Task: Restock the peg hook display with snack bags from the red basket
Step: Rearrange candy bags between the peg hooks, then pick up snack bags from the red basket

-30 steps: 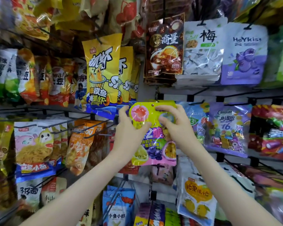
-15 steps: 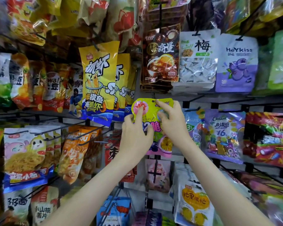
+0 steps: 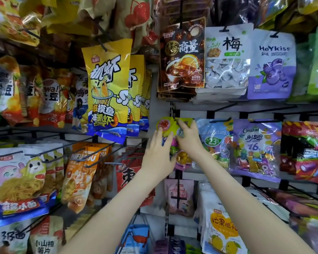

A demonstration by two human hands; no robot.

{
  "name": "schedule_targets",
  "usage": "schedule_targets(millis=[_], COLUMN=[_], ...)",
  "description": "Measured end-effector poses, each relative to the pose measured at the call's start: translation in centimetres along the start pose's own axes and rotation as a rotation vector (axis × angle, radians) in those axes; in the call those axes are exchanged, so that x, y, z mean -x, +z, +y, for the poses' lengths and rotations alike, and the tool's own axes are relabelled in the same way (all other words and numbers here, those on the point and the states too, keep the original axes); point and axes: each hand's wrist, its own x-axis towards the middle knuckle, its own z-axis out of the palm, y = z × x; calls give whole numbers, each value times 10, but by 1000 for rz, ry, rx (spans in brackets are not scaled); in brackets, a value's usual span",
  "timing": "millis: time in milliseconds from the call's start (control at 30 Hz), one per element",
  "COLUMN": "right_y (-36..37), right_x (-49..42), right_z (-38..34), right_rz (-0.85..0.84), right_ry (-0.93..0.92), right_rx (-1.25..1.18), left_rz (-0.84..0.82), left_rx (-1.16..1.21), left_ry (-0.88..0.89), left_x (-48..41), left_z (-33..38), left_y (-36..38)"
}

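A snack bag with a yellow-green top and pink lower part hangs at the centre of the peg display, its top edge at a black peg hook. My left hand holds the bag's left side, thumb on its front. My right hand pinches the bag's top right by the hook, covering much of the bag. The red basket is out of view.
Yellow shrimp-snack bags hang just left of the hook, and blue and purple candy bags just right. A brown plum bag hangs above. Bare black pegs jut out at lower left. A pink bag hangs below.
Both hands have carried the bag up and further in towards the display, to the peg hook. The camera has moved closer and tilted, so the shelves sit lower in view.
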Motion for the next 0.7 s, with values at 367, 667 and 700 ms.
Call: schedule_targets(millis=[367,667,700], right_y=[-33,-48,-43], right_x=[124,422,460], right_z=[2,99,118], right_rz=[147,-125,-175], right_ry=[-212,29,92], right_rx=[179,-108,-135], left_rz=[21,-236,-329], left_rx=[240,437,449], left_ry=[-29,8,-31], left_x=[57,345,385], left_z=[42,149,159], left_y=[10,98,116])
